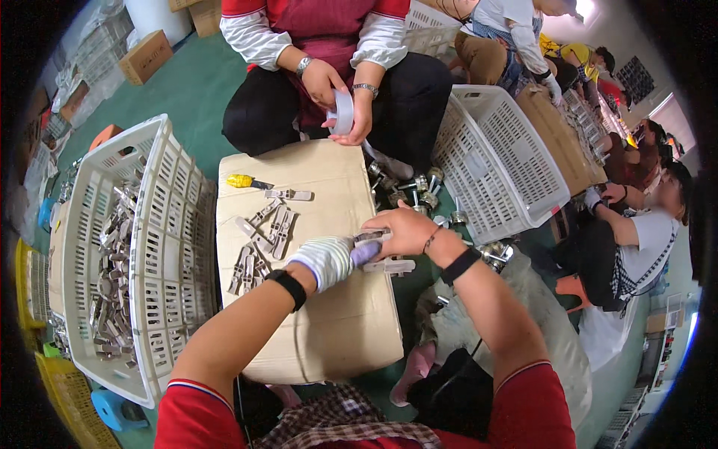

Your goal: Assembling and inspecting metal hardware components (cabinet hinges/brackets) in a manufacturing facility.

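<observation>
Both of my hands meet over the right side of a cardboard-topped work surface (336, 329). My left hand (329, 260) wears a striped white glove with purple fingertips, and its fingers close on a small grey clip-like metal part (372, 236). Bare, my right hand (407, 233) grips the same part from the other side. Just below it, another grey clip-like part (393, 266) juts past the surface's right edge; whether a finger touches it I cannot tell. Left of my hands lie several similar parts (281, 230) in a loose group. A yellow-handled tool (241, 180) rests near the far left corner.
At left stands a white plastic crate (153, 247) holding many metal parts. Another white crate (516, 150) is at far right, with metal fittings (422, 187) on the floor beside it. Opposite, a co-worker's hands hold a tape roll (342, 114). A pale sack (516, 329) lies right.
</observation>
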### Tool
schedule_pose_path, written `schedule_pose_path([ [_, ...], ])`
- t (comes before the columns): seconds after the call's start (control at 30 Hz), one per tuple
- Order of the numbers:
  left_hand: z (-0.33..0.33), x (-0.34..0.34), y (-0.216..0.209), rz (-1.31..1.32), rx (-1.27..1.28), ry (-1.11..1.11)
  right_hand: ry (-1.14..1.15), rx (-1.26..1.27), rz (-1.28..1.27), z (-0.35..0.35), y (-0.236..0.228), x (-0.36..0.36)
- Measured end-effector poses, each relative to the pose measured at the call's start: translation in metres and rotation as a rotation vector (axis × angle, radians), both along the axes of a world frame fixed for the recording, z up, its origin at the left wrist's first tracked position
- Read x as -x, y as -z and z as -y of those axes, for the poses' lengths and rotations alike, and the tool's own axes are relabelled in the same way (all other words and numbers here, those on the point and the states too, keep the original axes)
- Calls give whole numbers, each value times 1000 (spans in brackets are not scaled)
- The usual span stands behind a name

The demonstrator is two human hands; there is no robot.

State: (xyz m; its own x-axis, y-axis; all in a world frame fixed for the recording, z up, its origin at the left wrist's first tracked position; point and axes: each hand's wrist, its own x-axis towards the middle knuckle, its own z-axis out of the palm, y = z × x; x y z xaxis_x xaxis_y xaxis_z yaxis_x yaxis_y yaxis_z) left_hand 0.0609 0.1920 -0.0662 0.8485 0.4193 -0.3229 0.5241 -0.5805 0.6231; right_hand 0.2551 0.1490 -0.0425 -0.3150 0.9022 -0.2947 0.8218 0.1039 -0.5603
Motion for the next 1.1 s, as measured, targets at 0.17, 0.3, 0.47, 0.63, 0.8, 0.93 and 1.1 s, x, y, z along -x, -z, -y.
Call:
schedule_pose_path([
  [0.17, 13, -5, -12, 51, -198, -100, 15, 332, -245, -30, 20, -20],
  [0.3, -5, -9, -15, 0, -200, -30, 120, 457, -314, -39, 14, -18],
  [0.47, -22, -22, -22, -58, -38, -63, -34, -78, -163, -48, 29, -37],
  [0.63, -47, -14, 38, 294, -38, 16, -62, -243, 64, -16, 0, -12],
  [0.8, -64, -21, 20, 151, 37, 104, -28, -179, 109, -34, -1, -18],
  [0.93, -48, -26, -2, 53, 35, -156, -28, 27, -28, -60, 8, -35],
  [1.1, -44, -26, -3, 109, -319, -57, 66, 202, -244, -80, 12, -39],
])
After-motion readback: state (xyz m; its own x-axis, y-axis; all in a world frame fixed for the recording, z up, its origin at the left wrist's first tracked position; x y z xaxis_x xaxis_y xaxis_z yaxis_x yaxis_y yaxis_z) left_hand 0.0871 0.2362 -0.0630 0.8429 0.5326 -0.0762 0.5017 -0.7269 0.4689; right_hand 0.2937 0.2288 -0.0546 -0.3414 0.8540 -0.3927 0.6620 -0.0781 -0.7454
